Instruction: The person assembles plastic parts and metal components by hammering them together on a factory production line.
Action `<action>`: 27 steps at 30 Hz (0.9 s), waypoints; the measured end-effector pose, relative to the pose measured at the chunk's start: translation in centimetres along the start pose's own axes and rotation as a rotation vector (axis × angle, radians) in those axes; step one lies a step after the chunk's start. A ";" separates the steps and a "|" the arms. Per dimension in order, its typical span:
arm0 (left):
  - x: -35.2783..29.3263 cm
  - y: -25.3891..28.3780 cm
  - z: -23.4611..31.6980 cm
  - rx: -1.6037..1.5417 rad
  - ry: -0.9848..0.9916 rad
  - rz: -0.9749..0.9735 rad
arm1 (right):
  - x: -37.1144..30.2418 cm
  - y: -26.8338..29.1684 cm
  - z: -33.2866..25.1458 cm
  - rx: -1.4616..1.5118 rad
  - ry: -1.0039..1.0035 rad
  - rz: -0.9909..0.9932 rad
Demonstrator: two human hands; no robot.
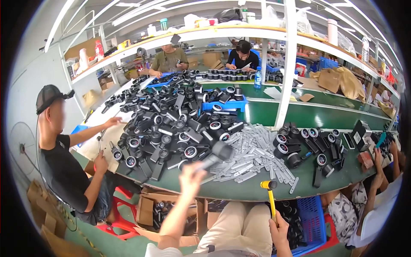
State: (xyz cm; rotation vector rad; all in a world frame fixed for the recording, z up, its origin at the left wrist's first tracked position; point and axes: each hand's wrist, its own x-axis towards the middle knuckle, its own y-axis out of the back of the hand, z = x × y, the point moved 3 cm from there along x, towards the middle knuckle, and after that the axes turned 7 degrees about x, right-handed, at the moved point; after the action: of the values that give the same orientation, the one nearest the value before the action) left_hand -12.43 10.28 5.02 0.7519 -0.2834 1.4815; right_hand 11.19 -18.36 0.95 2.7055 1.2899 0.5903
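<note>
My left hand is closed round the grey handle end of a black round-headed device, blurred by motion, above the near edge of the pile. My right hand grips a small mallet with a yellow handle and a yellow-and-black head, held upright in front of the table edge. Between and beyond the hands lies a heap of flat grey plastic strips. A large pile of similar black devices, many with white-ringed round ends, spreads to the left and back.
The green table holds more black devices at right. Below its edge stand a cardboard box and a blue basket, both with parts. A white post rises midway. Co-workers sit at left, far side and right.
</note>
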 end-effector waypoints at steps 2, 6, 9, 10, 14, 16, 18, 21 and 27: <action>6.0 3.1 -3.3 -0.090 0.097 0.157 | 0.1 0.2 1.0 -0.013 -0.020 0.016; 17.0 9.1 -9.1 0.794 -0.149 0.289 | 0.4 0.0 2.6 0.041 0.040 0.005; 17.1 5.6 -8.4 1.113 -0.149 0.305 | -0.2 0.2 4.3 0.035 0.025 0.063; 16.7 3.1 -7.7 1.017 -0.254 0.204 | -0.6 0.8 4.4 0.025 0.010 0.119; 10.6 -10.5 0.3 0.443 -0.458 -0.247 | -1.6 2.8 5.2 0.122 -0.119 0.160; 6.2 -17.5 3.1 0.273 -0.392 -0.531 | -2.1 3.8 5.6 0.127 -0.141 0.184; 1.1 -24.1 9.6 0.178 -0.292 -0.787 | -2.5 5.1 5.4 0.088 -0.112 0.241; -4.2 -33.9 14.5 0.038 -0.352 -0.960 | -3.5 6.6 6.0 0.102 -0.119 0.301; -9.0 -45.0 19.0 0.415 -0.114 -1.002 | -5.4 9.3 3.8 0.313 -0.337 0.472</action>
State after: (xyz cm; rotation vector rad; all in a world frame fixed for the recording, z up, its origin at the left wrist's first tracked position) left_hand 34.76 -4.70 1.24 1.0933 0.3093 0.5355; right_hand 16.35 -28.06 -1.97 3.2027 0.7122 -0.0612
